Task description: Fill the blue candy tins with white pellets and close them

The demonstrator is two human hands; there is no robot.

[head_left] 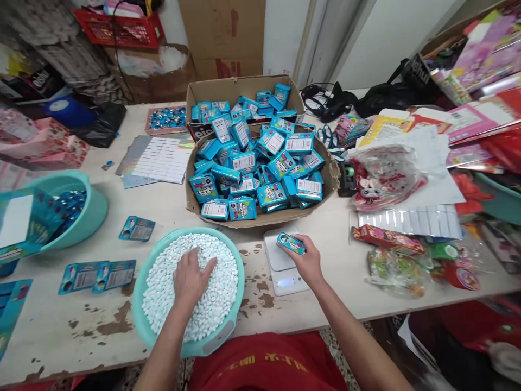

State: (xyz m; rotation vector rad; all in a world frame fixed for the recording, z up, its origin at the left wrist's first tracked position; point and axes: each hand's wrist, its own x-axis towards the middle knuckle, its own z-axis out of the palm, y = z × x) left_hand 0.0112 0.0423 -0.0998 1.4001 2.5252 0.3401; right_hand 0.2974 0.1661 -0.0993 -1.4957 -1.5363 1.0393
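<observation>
My left hand (190, 276) rests on the white candies (175, 293) that fill a round turquoise tub (137, 288), its fingers spread and partly sunk among the pieces. My right hand (308, 263) grips a small blue candy box (291, 243) between thumb and fingers. That box is over the plate of a white kitchen scale (280, 259), whose display is lit; whether the box touches the plate I cannot tell. Behind the tub and scale, a cut-down cardboard box (260, 221) is heaped with similar blue candy boxes (243, 208).
Flat blue cartons (114, 274) lie left of the tub. A turquoise bucket (95, 212) with shiny blue pieces stands further left. Another cardboard carton (244, 84) of blue boxes is at the back. Wrapped sweets (394, 269) and a red packet (388, 239) lie on the right.
</observation>
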